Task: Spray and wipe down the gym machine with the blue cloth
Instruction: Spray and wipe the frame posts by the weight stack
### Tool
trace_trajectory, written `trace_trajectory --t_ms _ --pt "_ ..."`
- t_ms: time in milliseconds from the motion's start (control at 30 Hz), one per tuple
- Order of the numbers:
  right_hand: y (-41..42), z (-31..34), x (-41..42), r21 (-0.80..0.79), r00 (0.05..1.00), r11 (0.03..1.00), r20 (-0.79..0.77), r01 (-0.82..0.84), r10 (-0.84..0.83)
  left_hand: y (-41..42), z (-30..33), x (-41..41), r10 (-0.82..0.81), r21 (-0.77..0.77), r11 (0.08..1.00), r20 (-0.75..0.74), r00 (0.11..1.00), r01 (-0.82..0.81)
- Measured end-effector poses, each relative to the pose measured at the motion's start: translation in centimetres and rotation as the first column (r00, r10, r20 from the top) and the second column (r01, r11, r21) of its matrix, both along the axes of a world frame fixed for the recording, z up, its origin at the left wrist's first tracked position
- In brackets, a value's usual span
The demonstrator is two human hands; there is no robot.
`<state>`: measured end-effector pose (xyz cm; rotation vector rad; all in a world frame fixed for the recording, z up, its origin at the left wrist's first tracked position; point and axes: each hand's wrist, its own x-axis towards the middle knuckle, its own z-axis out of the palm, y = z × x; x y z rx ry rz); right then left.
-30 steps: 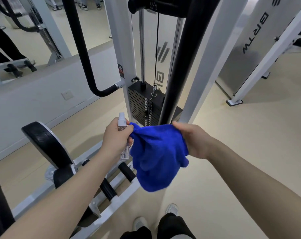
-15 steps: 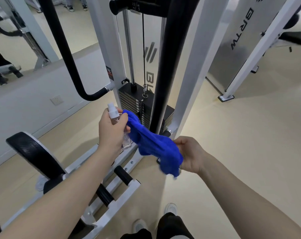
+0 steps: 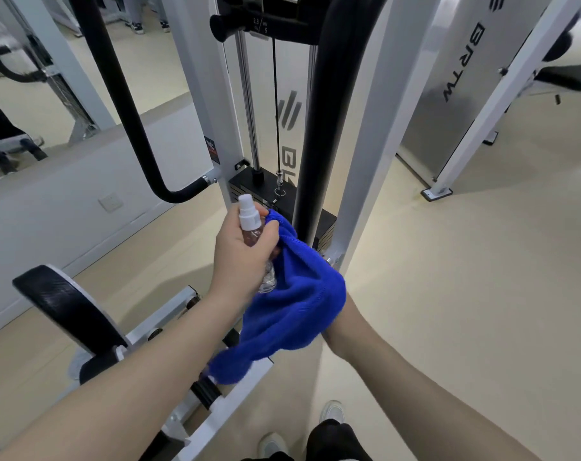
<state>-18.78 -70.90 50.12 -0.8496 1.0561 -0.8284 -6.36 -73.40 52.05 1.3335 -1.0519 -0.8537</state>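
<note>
- While the left hand [image 3: 241,257] stands upright in front of the gym machine [image 3: 202,94], its fingers curl round a small clear spray bottle [image 3: 254,241]; white nozzle sticks out above the fist, clear base pokes out below.
- Same left hand also pinches the top corner of the blue cloth [image 3: 292,311] against the bottle, by the fingertips.
- Blue cloth hangs bunched between both hands, draped over the right hand [image 3: 337,322]; lower tail dangles over the machine's white foot frame [image 3: 222,404].
- Right hand almost fully hidden under the cloth, only the wrist and a strip of the hand's edge show; cannot tell how its fingers lie.
- Cloth sits just in front of the thick black padded post [image 3: 329,111] and the weight stack [image 3: 249,184]; touching or apart, cannot tell.
- Black curved handle bar [image 3: 129,128] to the left, joined to the white upright.
- Black padded roller [image 3: 66,304] low left, on the white frame.
- Person's shoes [image 3: 332,412] at bottom edge on beige floor [image 3: 465,294].
- Second white machine with "BRTW" panel [image 3: 462,61] at right, well apart.
</note>
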Motion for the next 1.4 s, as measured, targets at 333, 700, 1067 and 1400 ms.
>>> trace_trajectory --t_ms 333,700,1067,1400 --pt "-0.7 2.5 -3.3 0.569 0.533 0.707 0.475 0.421 -0.7 -1.9 3.5 -0.8 -0.323 -0.046 0.947 -0.134 0.937 0.319" --pt "-10.2 5.4 3.1 -0.773 0.691 0.571 -0.253 0.277 -0.677 -3.4 2.5 1.9 -0.109 0.003 0.994 0.043 0.993 0.109" --pt "-8.8 -2.5 1.5 -0.456 0.897 0.886 -0.352 0.084 -0.267 -2.7 1.0 2.5 -0.076 0.069 0.995 0.159 0.984 0.066" --pt "-11.5 2.9 1.6 -0.597 0.916 0.773 -0.155 0.212 -0.371 -3.7 -0.8 2.4 0.012 0.092 0.995 0.148 0.989 -0.026"
